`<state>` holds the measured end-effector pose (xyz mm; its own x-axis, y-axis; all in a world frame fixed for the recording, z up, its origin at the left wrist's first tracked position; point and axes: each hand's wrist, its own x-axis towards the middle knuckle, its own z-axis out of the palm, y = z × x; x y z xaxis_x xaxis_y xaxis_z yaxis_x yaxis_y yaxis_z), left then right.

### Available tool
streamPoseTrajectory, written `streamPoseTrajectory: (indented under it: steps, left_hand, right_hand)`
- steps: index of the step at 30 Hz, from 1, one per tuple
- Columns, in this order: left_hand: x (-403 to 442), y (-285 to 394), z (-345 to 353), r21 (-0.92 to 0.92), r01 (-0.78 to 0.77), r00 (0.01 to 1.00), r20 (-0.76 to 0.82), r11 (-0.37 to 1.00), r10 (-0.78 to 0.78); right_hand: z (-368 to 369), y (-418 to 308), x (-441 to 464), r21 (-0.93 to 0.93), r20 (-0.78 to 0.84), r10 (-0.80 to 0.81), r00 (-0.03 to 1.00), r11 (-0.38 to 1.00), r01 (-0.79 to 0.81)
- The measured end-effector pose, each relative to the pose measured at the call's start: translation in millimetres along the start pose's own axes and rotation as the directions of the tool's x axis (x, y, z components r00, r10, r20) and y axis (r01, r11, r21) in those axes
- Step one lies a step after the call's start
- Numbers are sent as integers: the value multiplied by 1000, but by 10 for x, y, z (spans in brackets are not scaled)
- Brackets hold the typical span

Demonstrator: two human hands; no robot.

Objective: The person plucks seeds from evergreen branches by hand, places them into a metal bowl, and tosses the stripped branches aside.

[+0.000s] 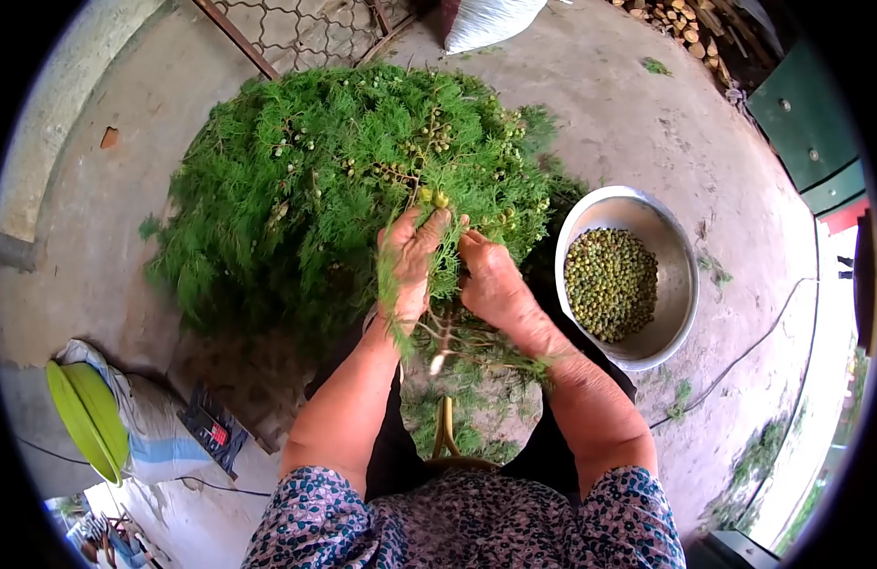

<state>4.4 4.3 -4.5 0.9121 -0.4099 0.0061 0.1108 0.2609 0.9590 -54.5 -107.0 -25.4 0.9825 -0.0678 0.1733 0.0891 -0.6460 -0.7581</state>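
A big pile of cut green evergreen branches [277, 199] lies on the floor in front of me, with small round cones among its feathery leaves. My left hand [410, 258] is closed around a leafy evergreen branch [443, 261], whose cut stem points back towards my lap. Yellow-green cones [433, 198] show just beyond its fingertips. Close beside it, my right hand [495, 283] is closed with its fingers bent in at the same branch; what they pinch is hidden. To the right stands a metal basin [680, 284] partly filled with small greenish-brown cones [609, 284].
At lower left a lime-green basin [87, 417] leans against a sack [158, 431]. A white sack [490, 24] and stacked firewood [690, 33] are at the back. Green drawers [803, 123] stand far right, and a cable [742, 375] runs over the concrete floor.
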Motion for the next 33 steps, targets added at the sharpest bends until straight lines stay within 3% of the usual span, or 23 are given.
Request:
streamPoseTrajectory:
  steps: [1, 2, 4, 6, 7, 8, 9, 10, 11, 14, 16, 17, 18, 20, 22, 24, 26, 28, 29, 31, 32, 33]
  left_hand:
    - [58, -134, -48, 58, -137, 990, -30, 989, 138]
    - [63, -167, -80, 58, -136, 990, -31, 989, 138]
    - [60, -106, -89, -15, -96, 995, 28, 995, 96]
    - [20, -33, -43, -21, -60, 998, 15, 998, 60]
    - [6, -6, -35, 7, 10, 1000, 6, 1000, -10]
    - [-7, 9, -30, 35, 81, 997, -4, 996, -81]
    - [-19, -1, 15, 301, -56, 998, -4, 952, 60]
    - [-31, -7, 11, 303, -55, 998, -2, 951, 59]
    - [-44, -13, 5, 312, -50, 998, 46, 949, 38]
    - [-74, 8, 20, 417, -128, 989, 119, 900, 86]
    - [-71, 2, -22, 462, -7, 991, 124, 887, -57]
    - [-36, -80, -19, 430, -207, 975, 160, 879, 152]
    - [-42, -50, -20, 432, -207, 976, 158, 878, 152]
    - [-58, 35, -18, 285, -51, 986, 167, 957, 3]
    - [-42, -33, -37, 221, -24, 992, 126, 975, -5]
    - [-46, -9, -57, 201, 121, 984, 103, 972, -144]
    - [-33, -5, -44, 180, 70, 988, 124, 981, -94]
    - [-42, -29, -35, 207, -19, 996, 94, 978, 0]
    - [-51, -8, -37, 251, -3, 994, 105, 968, -24]
    - [-65, 16, 1, 283, -33, 995, 98, 959, 5]
    - [-75, 35, 22, 312, -62, 995, 94, 948, 34]
    - [-95, 108, 43, 326, -7, 994, 109, 945, -30]
  right_hand:
    - [-79, 4, 3, -21, 18, -46, 999, 999, 46]
    - [-130, 105, 12, -44, 45, -91, 995, 995, 93]
    - [-283, 185, 41, -72, -102, -27, 994, 997, 19]
    - [-381, 88, 101, 86, -460, 156, 874, 988, -131]
    - [-412, 106, 129, 98, -516, 63, 855, 995, -15]
    - [-429, 34, 123, 98, -515, 63, 855, 995, -15]
    - [-445, -96, 113, 281, -391, 166, 905, 958, -54]
    - [-430, -180, 112, 450, -247, 244, 938, 886, -112]
    - [-340, -142, 122, 440, -305, 179, 935, 897, -28]
    - [-268, -110, 138, 468, -274, 167, 947, 883, -20]
    - [-261, -75, 141, 462, -250, 153, 956, 887, -21]
    - [-264, -62, 142, 455, -226, 137, 964, 890, -20]
    - [-292, -78, 136, 457, -226, 136, 965, 889, -18]
    - [-371, -133, 111, 829, 103, 348, 932, 487, -274]
    - [-341, -74, 95, 865, 120, 372, 920, 416, -281]
    - [-339, -64, 100, 964, 137, 392, 910, 159, -214]
    - [-390, -78, 142, 984, 67, 350, 934, 132, -120]
    - [-494, -166, 158, 988, 96, 378, 921, 73, -133]
    - [-478, -162, 160, 988, 97, 374, 922, 72, -133]
    - [-433, -131, 141, 954, 43, 357, 933, 261, -144]
    - [-417, -113, 135, 919, 19, 253, 967, 377, -116]
    - [-373, -103, 156, 776, -104, 186, 977, 630, -37]
